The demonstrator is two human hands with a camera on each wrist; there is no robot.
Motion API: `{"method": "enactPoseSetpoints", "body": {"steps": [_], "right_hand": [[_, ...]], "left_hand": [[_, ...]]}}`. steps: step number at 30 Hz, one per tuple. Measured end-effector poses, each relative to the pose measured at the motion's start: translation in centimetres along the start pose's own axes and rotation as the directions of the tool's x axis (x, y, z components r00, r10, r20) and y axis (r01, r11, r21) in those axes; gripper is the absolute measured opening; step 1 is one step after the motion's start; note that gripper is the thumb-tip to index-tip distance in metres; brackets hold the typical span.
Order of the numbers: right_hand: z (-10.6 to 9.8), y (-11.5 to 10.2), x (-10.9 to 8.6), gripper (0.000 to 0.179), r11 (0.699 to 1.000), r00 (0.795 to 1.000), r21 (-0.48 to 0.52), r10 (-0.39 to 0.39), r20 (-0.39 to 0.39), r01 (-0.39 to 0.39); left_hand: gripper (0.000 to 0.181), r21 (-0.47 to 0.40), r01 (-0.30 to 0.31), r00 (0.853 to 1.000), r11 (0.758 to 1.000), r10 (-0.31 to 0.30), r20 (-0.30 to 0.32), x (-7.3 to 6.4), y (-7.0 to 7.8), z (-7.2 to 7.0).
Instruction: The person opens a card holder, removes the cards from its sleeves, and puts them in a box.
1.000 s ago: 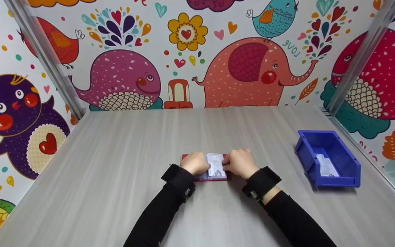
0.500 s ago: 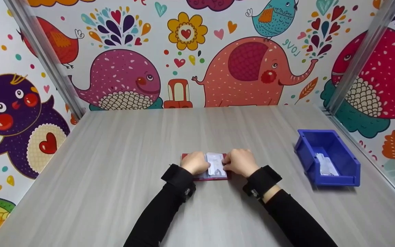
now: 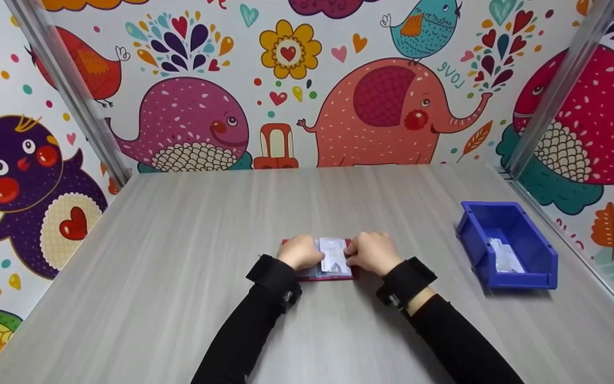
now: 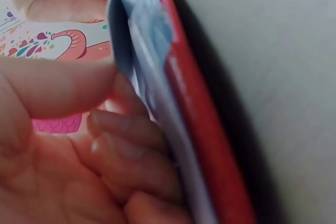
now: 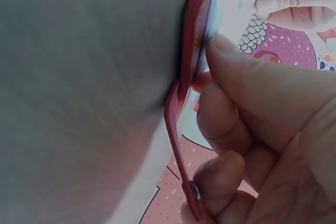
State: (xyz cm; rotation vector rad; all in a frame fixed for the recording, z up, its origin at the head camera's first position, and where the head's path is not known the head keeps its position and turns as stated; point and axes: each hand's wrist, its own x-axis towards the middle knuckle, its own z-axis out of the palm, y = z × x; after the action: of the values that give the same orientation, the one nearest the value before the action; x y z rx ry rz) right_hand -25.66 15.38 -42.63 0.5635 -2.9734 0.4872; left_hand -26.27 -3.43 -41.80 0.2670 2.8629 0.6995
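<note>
Tabletop (image 3: 205,224): red wallet (image 4: 200,114) nearly unchanged

Bin (image 3: 523,281) right of wallet (image 3: 313,274)

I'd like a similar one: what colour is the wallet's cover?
The wallet's cover is red, showing best in the left wrist view.

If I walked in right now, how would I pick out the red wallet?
Find the pale table in front of the cartoon wall. Near the middle of the table, the left hand and right hand hold the red wallet between them. Red outside and pale inside, it differs plainly from the blue bin over to the right.
</note>
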Motion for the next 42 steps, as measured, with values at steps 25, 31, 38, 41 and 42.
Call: {"method": "enactPoseSetpoints", "body": {"steps": [25, 31, 38, 41, 42], "right_hand": [[-0.1, -0.2, 0.1, 0.022, 1.0, 1.0, -0.004, 0.01, 0.014, -0.01], [0.0, -0.2, 0.0, 0.022, 1.0, 1.0, 0.0, 0.009, 0.007, -0.009], [0.0, -0.3, -0.1, 0.022, 1.0, 1.0, 0.004, 0.002, -0.006, -0.002], [0.0, -0.3, -0.1, 0.021, 1.0, 1.0, 0.005, 0.002, -0.009, -0.002], [0.0, -0.3, -0.1, 0.021, 1.0, 1.0, 0.005, 0.003, -0.01, -0.003]], "left_hand": [[0.012, -0.192, 0.028, 0.998, 0.981, -0.017, 0.056, 0.0, -1.9, -1.1], [0.019, -0.193, 0.024, 0.999, 0.981, -0.016, 0.043, -0.2, -2.2, -1.3], [0.017, -0.275, 0.052, 0.997, 0.96, -0.036, 0.063, -0.2, -2.7, -1.5], [0.015, -0.298, 0.053, 0.998, 0.953, -0.037, 0.058, -0.3, -2.9, -1.5], [0.014, -0.304, 0.052, 0.998, 0.951, -0.037, 0.056, -0.4, -3.0, -1.6]]}}
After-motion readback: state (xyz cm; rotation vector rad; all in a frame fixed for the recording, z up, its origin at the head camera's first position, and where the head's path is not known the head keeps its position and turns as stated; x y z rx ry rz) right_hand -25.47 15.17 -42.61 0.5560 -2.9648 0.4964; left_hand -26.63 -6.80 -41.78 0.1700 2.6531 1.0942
